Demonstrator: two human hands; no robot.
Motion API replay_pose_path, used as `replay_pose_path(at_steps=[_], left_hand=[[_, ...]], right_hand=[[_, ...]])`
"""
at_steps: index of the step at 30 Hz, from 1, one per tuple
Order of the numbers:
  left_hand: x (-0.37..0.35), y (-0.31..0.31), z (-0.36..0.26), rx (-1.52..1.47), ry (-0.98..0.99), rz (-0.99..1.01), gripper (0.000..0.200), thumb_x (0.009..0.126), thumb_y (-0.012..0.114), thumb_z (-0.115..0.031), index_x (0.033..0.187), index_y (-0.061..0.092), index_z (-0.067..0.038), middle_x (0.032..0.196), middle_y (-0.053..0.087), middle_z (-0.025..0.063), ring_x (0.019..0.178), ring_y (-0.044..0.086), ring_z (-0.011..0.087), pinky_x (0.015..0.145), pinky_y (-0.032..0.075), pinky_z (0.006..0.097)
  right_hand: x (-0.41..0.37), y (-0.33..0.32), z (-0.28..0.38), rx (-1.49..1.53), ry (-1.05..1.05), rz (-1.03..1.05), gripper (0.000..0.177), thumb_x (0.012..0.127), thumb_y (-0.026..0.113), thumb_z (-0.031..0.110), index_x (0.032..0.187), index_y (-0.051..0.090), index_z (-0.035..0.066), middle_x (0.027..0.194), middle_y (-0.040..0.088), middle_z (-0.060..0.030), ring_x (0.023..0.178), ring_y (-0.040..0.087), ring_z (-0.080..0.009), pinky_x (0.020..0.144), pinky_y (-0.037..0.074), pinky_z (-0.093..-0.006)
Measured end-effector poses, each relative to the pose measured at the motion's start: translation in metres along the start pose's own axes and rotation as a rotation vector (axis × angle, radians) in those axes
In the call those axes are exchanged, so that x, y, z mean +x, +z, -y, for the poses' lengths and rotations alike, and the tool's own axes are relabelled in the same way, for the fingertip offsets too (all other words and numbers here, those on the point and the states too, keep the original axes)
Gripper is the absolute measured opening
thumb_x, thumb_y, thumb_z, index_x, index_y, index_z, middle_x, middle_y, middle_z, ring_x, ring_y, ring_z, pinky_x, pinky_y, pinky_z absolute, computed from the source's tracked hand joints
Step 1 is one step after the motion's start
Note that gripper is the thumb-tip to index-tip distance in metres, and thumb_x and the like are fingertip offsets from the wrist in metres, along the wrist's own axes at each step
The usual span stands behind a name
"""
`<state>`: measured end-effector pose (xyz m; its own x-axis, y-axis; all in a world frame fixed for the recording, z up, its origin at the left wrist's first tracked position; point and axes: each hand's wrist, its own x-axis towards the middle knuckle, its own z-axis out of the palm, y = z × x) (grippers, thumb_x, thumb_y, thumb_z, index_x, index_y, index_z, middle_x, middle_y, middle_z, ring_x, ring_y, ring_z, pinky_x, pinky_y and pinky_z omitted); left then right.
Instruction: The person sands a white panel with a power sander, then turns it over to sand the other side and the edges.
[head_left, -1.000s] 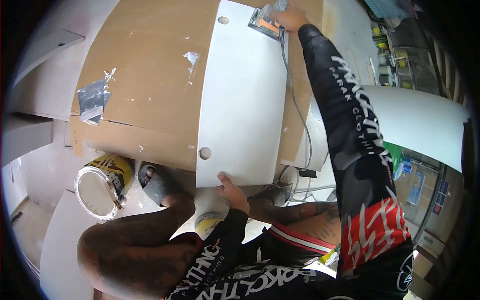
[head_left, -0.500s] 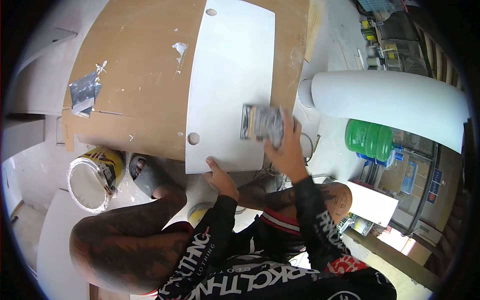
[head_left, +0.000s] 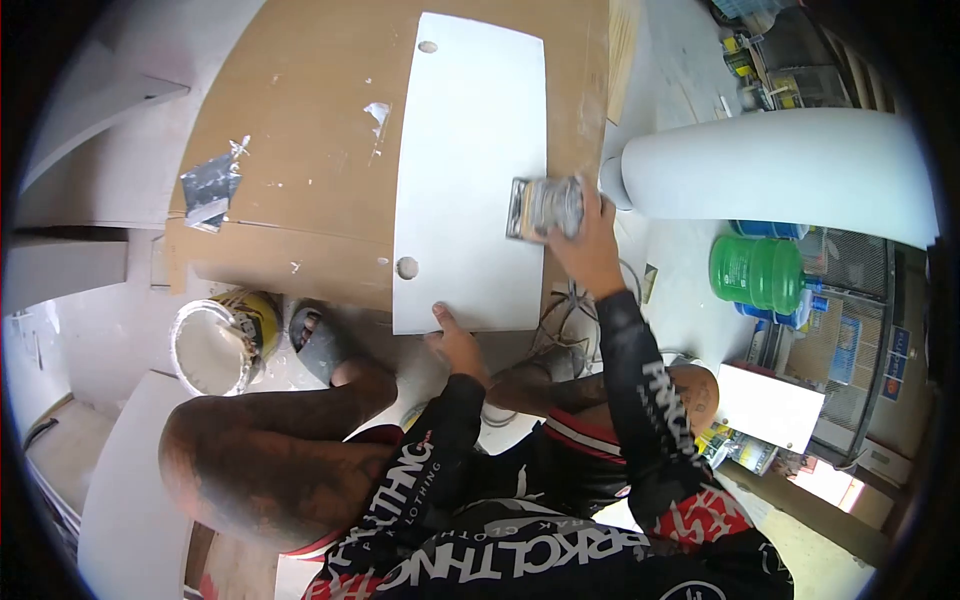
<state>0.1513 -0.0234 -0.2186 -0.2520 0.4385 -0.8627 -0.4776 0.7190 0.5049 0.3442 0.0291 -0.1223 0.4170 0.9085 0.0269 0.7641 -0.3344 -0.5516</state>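
Note:
A long white panel [head_left: 470,140] with a round hole near each end of its left side lies on brown cardboard [head_left: 310,90]. My right hand [head_left: 590,240] is wrapped round an electric sander [head_left: 550,207], blurred by motion, at the panel's right edge. The sander's square pad rests partly over the panel. At the near edge, my left hand [head_left: 458,345] grips the panel with the thumb on top; its other fingers are mostly hidden beneath.
An open paint bucket [head_left: 215,350] stands at left by my foot. A dark sandpaper piece [head_left: 210,190] lies on the cardboard. A cable [head_left: 570,310] loops below the sander. At right are a white curved piece [head_left: 770,165] and a green water jug [head_left: 755,272].
The sander and my right hand have moved up and right, toward the panel's right edge. My left hand keeps its grip at the near edge. The whole view has shifted slightly.

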Motion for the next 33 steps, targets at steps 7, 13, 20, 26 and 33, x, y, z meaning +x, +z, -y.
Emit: replay_pose_path(at_steps=[7,13,20,26,33], left_hand=[[0.014,-0.013,0.009,-0.023,0.007,0.149,0.056,0.100,0.062,-0.046,0.130,0.049,0.001,0.119,0.060,0.0122,0.101,0.060,0.0228,0.086,0.049,0.0387],[0.040,-0.033,0.017,-0.162,-0.122,0.381,0.043,0.100,0.063,-0.043,0.126,0.055,-0.010,0.113,0.062,0.0037,0.097,0.059,0.0201,0.087,0.048,0.0387],[0.040,-0.032,0.003,-0.165,-0.231,0.512,0.026,0.098,0.069,-0.029,0.113,0.065,-0.008,0.097,0.065,0.0038,0.081,0.064,0.0180,0.067,0.052,0.0310],[0.045,-0.038,0.001,-0.211,-0.176,0.517,0.021,0.095,0.071,-0.018,0.112,0.065,-0.008,0.097,0.064,-0.0004,0.085,0.063,0.0146,0.074,0.052,0.0295],[-0.010,-0.026,-0.089,-0.185,0.169,0.593,0.035,0.099,0.063,-0.018,0.129,0.060,-0.001,0.123,0.065,0.0073,0.112,0.062,0.0206,0.097,0.050,0.0357]], right_hand=[[0.023,0.000,0.012,0.031,0.072,0.034,0.092,0.076,0.078,0.019,0.155,0.031,0.016,0.134,0.045,-0.0311,0.121,0.055,-0.0463,0.102,0.048,-0.0478],[-0.087,-0.001,0.035,0.018,0.125,0.061,0.089,0.074,0.081,0.024,0.151,0.036,0.020,0.133,0.048,-0.0285,0.110,0.061,-0.0472,0.091,0.052,-0.0516],[-0.164,-0.023,0.047,-0.049,0.340,0.050,0.088,0.067,0.082,0.021,0.146,0.044,0.020,0.125,0.049,-0.0247,0.104,0.061,-0.0470,0.087,0.053,-0.0521],[-0.185,-0.083,0.023,0.145,0.154,-0.163,0.088,0.063,0.083,0.013,0.143,0.048,0.018,0.125,0.050,-0.0203,0.109,0.058,-0.0420,0.092,0.051,-0.0493],[-0.211,-0.122,-0.026,0.744,0.143,-0.534,0.082,0.068,0.066,-0.006,0.145,0.042,0.005,0.130,0.054,-0.0113,0.117,0.056,-0.0241,0.098,0.049,-0.0359]])
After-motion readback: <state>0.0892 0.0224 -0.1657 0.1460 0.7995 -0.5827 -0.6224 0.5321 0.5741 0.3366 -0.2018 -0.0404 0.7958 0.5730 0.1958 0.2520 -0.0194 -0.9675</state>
